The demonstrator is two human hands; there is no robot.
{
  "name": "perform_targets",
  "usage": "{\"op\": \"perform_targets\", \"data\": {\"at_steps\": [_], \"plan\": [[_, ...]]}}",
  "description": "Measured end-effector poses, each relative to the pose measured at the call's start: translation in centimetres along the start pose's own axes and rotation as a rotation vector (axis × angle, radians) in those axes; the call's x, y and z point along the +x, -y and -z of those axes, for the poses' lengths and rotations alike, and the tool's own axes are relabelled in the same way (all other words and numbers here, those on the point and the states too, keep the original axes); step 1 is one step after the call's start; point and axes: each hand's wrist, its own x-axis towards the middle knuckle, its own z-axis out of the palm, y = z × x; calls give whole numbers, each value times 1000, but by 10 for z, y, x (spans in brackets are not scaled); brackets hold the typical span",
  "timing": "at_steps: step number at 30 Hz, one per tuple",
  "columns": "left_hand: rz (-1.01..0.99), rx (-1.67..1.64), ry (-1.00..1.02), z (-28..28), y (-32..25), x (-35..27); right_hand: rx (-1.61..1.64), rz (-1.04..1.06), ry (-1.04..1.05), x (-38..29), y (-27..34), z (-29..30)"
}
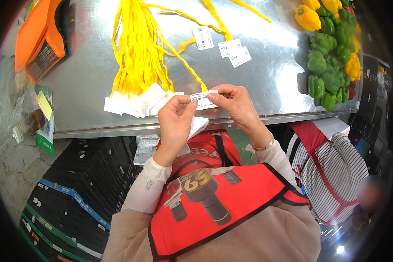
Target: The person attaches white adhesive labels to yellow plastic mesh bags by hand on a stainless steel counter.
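Note:
Between both hands, over the table's near edge, is a white printed label [203, 99] at the end of a yellow strap [193, 72]. My left hand [177, 119] pinches its left end between thumb and fingertips. The right end is pinched by my right hand [237, 104]. A thick bundle of yellow straps [137, 55] lies just beyond, with white tags [131, 104] fanned at its near end, left of my left hand. Farther back, more white printed labels [230, 48] lie at the ends of separate yellow straps.
The metal table [265, 72] bears green bell peppers [332, 73] and yellow bell peppers [308, 18] at right. An orange scale with a keypad [46, 59] stands at left, near a green package [44, 137] and a jar [29, 126]. Black crates [95, 167] are stacked below; a person in striped clothing [330, 170] is at right.

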Motion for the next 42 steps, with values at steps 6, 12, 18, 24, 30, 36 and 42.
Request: {"op": "perform_targets", "data": {"at_steps": [6,12,18,24,30,36,42], "plan": [[142,-25,-6,-5,2,5,-227,18,23,12,5,15],[196,17,57,-4,0,6,-348,-19,109,23,29,28],[203,-15,131,0,-12,-7,-1141,562,-380,23,60,57],[195,22,201,11,-10,-19,-1129,1018,-536,7,87,64],[188,33,215,15,-22,-30,-1424,970,-354,67,35,4],[71,113,206,35,-43,-50,-1710,916,-323,109,22,40],[-90,27,-3,70,-36,-68,-1333,1058,-236,39,38,-12]]}}
